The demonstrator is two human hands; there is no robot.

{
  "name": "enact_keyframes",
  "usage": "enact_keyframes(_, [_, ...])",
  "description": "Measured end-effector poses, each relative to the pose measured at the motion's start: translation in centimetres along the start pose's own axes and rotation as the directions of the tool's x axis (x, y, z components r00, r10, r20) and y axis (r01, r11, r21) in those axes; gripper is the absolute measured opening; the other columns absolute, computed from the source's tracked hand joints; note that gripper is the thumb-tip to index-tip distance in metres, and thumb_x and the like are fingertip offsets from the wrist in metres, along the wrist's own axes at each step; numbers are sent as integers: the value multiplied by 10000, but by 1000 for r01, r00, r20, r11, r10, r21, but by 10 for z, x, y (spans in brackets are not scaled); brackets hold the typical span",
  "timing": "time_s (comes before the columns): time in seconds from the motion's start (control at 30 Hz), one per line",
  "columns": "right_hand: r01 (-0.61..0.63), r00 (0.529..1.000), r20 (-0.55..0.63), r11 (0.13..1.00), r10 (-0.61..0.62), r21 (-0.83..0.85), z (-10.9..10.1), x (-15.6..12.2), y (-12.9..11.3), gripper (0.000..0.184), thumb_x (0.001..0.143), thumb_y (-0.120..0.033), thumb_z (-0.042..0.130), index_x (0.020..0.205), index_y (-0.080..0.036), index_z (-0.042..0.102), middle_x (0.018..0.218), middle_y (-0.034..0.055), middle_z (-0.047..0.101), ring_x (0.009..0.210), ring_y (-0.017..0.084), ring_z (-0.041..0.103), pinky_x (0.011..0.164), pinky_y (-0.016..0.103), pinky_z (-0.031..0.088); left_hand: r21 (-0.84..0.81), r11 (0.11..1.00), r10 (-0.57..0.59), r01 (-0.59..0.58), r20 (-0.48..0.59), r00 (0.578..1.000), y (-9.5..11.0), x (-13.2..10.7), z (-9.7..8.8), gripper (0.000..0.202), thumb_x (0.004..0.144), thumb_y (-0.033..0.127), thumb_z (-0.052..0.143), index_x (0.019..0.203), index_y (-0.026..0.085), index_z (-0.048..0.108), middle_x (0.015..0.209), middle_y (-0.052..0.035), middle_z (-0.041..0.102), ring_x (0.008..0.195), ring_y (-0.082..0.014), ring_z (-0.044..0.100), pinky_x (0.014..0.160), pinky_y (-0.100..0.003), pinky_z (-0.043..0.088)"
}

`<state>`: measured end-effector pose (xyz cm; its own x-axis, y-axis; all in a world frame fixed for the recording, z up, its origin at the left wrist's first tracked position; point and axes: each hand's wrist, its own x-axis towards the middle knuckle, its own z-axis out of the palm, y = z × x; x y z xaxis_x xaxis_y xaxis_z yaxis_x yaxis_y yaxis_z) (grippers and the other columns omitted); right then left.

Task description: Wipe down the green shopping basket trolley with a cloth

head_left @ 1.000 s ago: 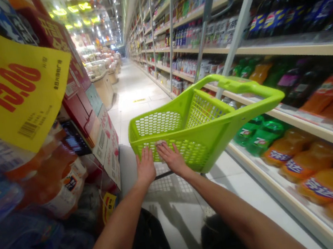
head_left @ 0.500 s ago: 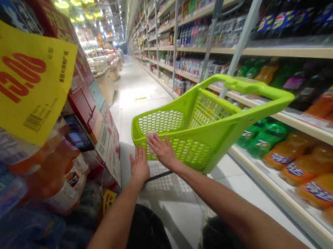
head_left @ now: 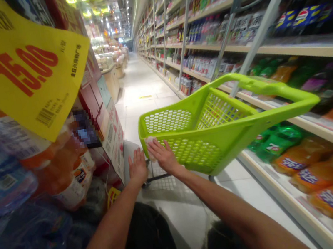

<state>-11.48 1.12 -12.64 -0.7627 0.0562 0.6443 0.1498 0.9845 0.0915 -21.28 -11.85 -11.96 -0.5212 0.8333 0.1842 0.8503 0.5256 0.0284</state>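
Note:
A lime-green shopping cart [head_left: 189, 148] stands across the aisle in front of me, its perforated side towards me and its handle to the right. My right hand [head_left: 163, 155] lies with fingers stretched along the cart's near left corner, keeping a crumpled pale wipe [head_left: 150, 141] against the plastic. The wipe shows past the fingertips; the palm hides the rest. Just left of that corner is my left hand [head_left: 137, 166], fingers apart and pointing up, with nothing in it. Whether it touches the cart, I cannot tell.
Drink shelves [head_left: 223, 46] run down the right side, with orange soda bottles [head_left: 330, 199] low down. At left, wrapped bottles [head_left: 64, 178] and stacked boxes [head_left: 108, 138] stand under a yellow price sign [head_left: 26, 75]. The tiled aisle floor [head_left: 135, 85] stretches ahead.
The view has turned slightly left, so the cart and shelves appear further right. My right hand with the wipe has shifted left along the cart to its corner. My left hand remains raised and spread.

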Motion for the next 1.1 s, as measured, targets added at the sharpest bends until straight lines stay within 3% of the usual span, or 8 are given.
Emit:
enact_keyframes(0.13, [-13, 996, 84, 1000, 13, 3, 1, 25, -7, 434, 878, -102, 363, 1295, -180, 456, 1380, 103, 426, 1342, 215, 261, 1095, 518, 100, -15, 1000, -13, 13, 3, 1000, -7, 1, -4, 696, 724, 65, 357, 1408, 95, 233, 1496, -124, 181, 1376, -239, 152, 1094, -513, 151])
enact_keyframes(0.27, [38, 951, 305, 998, -50, 43, 22, 3, -13, 381, 870, -130, 418, 1237, -160, 514, 1367, 115, 442, 1310, 248, 320, 1059, 535, 220, -34, 999, 6, -5, 27, 1000, -10, -2, -10, 726, 728, 80, 368, 1426, 120, 174, 1493, -124, 194, 1377, -249, 142, 1091, -528, 139])
enact_keyframes(0.4, [55, 901, 426, 996, -77, 65, 27, -21, -15, 340, 868, -142, 424, 1177, -157, 566, 1331, 112, 488, 1270, 265, 380, 1038, 529, 270, -29, 1000, 6, -5, 38, 999, -8, 0, -19, 697, 734, 102, 387, 1410, 84, 216, 1495, -138, 176, 1377, -260, 136, 1096, -515, 134])
enact_keyframes(0.53, [64, 938, 335, 995, -87, 81, 1, -6, -6, 399, 864, -109, 389, 1235, -169, 524, 1345, 98, 474, 1290, 239, 358, 1058, 499, 239, -6, 1000, -6, 6, 23, 1000, -6, 9, -30, 674, 748, 102, 374, 1405, 71, 232, 1503, -123, 152, 1382, -244, 122, 1109, -487, 117])
enact_keyframes(0.63, [-44, 992, 121, 999, 42, 14, -27, 22, 8, 457, 870, -86, 334, 1296, -189, 463, 1376, 81, 434, 1325, 207, 298, 1088, 482, 154, 13, 1000, -23, 23, 12, 1000, -2, 20, -37, 679, 747, 96, 370, 1410, 84, 225, 1511, -108, 127, 1386, -236, 100, 1113, -481, 107])
enact_keyframes(0.7, [-140, 989, 48, 989, 142, -38, -42, 36, 18, 458, 873, -92, 323, 1304, -178, 453, 1379, 89, 427, 1325, 215, 298, 1085, 497, 135, 18, 1000, -16, 16, 16, 1000, 3, 28, -41, 668, 760, 107, 358, 1411, 78, 216, 1512, -111, 119, 1387, -238, 93, 1113, -488, 100])
enact_keyframes(0.9, [-226, 943, 215, 963, 255, -149, -57, 31, 37, 470, 842, -69, 336, 1285, -152, 472, 1355, 119, 450, 1260, 261, 398, 1038, 544, 208, -5, 996, 85, -85, 108, 990, 25, 48, -53, 699, 745, 115, 377, 1411, 57, 174, 1510, -130, 127, 1383, -247, 107, 1094, -529, 135])
enact_keyframes(1.1, [-197, 951, 203, 961, 236, -194, -68, 11, 48, 471, 844, -72, 336, 1280, -180, 476, 1336, 105, 477, 1225, 260, 441, 1026, 563, 217, -20, 994, 105, -104, 172, 979, 28, 43, -62, 704, 750, 147, 391, 1416, 109, 166, 1496, -120, 195, 1370, -247, 157, 1085, -559, 119])
